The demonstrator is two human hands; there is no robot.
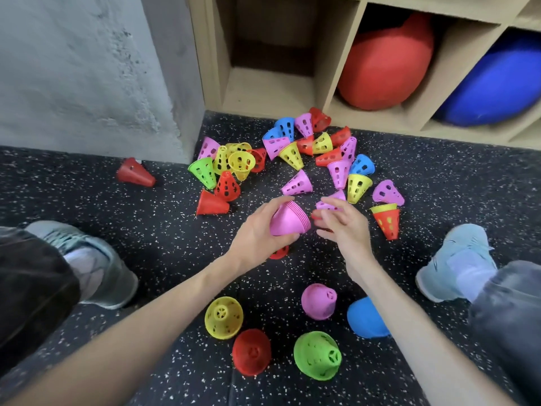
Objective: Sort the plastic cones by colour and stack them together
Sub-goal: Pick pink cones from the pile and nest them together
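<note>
Above the speckled rubber floor [164,253], the left grip [257,232] clasps smooth nested pink cones [288,219]; the right grip [344,221] spreads empty.

I am looking down at what seems a gym or children's play room. The floor [164,259] is black speckled rubber matting, the kind laid in sports halls. Wooden cubby shelves [330,54] along the wall store a big red ball [386,65] and a blue ball [497,83], beside a rough grey concrete wall [73,68].
</note>
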